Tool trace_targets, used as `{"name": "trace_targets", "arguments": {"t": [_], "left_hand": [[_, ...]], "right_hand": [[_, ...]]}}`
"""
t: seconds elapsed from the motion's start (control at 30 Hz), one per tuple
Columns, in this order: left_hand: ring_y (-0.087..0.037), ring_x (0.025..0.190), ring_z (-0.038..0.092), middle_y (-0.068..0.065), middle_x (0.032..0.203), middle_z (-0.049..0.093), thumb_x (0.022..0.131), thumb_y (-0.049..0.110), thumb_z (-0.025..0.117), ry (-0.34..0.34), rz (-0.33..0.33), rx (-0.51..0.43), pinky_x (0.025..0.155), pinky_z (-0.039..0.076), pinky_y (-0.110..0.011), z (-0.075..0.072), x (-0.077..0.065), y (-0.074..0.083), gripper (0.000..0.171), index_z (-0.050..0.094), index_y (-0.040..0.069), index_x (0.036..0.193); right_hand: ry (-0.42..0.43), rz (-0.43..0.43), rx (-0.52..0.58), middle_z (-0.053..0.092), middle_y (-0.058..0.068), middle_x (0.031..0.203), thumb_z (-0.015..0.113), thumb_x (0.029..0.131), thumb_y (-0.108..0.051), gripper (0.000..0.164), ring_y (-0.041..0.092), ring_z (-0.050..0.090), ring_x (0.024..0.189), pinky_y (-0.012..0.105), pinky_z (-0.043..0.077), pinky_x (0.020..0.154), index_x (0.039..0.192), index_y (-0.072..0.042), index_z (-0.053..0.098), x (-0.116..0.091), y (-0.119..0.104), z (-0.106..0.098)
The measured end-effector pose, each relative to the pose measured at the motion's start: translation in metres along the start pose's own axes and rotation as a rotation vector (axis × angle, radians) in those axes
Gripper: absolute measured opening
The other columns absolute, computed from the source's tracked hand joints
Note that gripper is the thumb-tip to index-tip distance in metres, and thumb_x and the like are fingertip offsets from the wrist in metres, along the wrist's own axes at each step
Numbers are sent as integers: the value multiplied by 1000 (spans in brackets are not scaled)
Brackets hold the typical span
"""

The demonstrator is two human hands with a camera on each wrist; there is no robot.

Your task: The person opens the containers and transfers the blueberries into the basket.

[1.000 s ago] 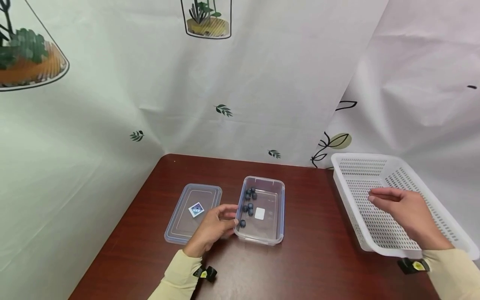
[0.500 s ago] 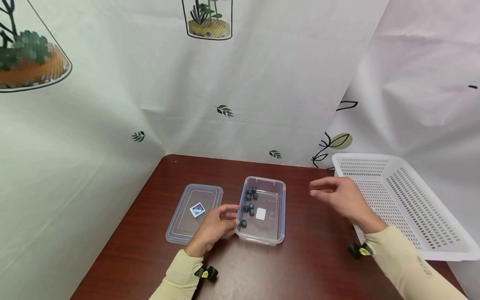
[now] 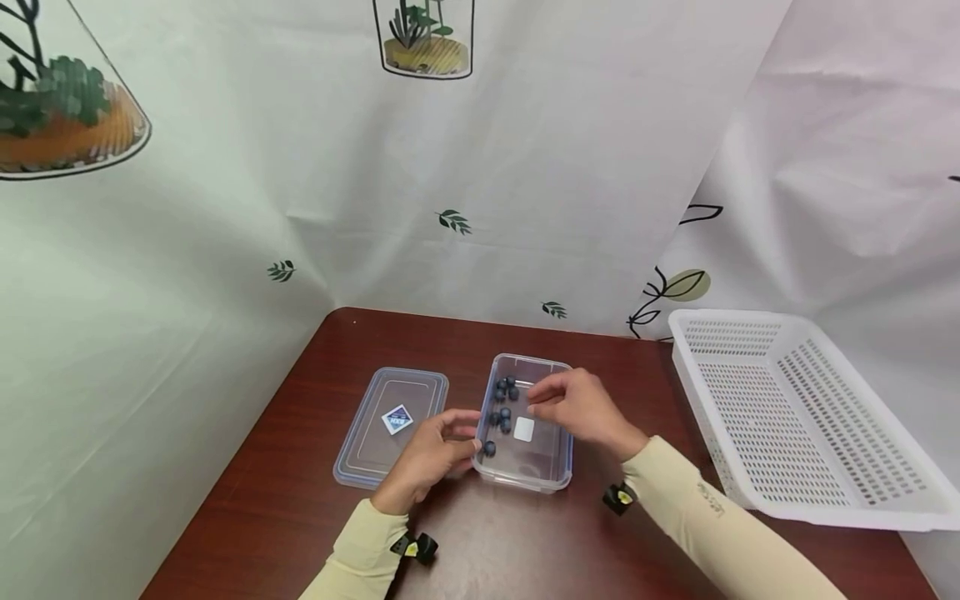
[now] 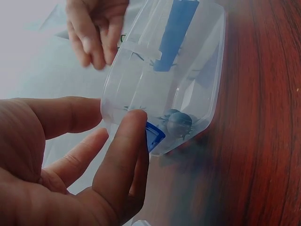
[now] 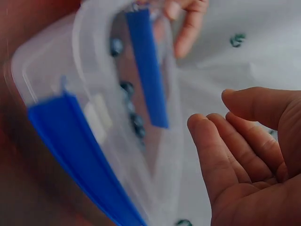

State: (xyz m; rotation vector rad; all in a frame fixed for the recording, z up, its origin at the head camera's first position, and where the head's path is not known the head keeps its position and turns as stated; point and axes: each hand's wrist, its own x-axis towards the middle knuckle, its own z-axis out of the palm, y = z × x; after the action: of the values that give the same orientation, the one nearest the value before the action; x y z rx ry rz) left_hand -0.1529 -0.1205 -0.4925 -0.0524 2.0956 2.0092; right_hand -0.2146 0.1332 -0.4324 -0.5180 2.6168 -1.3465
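Observation:
A clear plastic food container with blue side clips stands on the table, several blueberries along its left side. My left hand holds the container's left side; in the left wrist view its thumb lies by a blue clip and a finger reaches the rim. My right hand hovers over the container's right half, fingers curved. In the right wrist view that hand shows a gap between thumb and fingertips, with nothing in it. A clear lid with a blue label lies left of the container.
A white perforated plastic basket stands on the right side of the dark red-brown wooden table. A pale printed backdrop rises behind the table and along its sides.
My right hand has moved left from above the white basket, across the table, to above the container. The left hand has stayed at the container's left side, and the blueberries look unmoved.

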Motion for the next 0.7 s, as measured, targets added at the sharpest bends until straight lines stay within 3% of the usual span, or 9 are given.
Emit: {"name": "trace_targets", "arguments": {"t": [0.37,0.7], "left_hand": [[-20,95,71,-25,126,67,94,2,73,-13,-8,2,75,63,-33,-1,-1,-2,46,64,2,139],[-20,95,71,-22,124,68,94,2,74,-19,10,-12,75,62,-32,-1,0,-3,46,65,1,139]], "right_hand": [[-146,-107,-14,82,4,90,86,83,-5,17,9,75,80,23,59,68,99,-2,83,11,16,58],[-186,-106,-54,81,2,84,87,79,-2,13,11,77,78,23,60,67,90,-8,84,16,19,79]]}}
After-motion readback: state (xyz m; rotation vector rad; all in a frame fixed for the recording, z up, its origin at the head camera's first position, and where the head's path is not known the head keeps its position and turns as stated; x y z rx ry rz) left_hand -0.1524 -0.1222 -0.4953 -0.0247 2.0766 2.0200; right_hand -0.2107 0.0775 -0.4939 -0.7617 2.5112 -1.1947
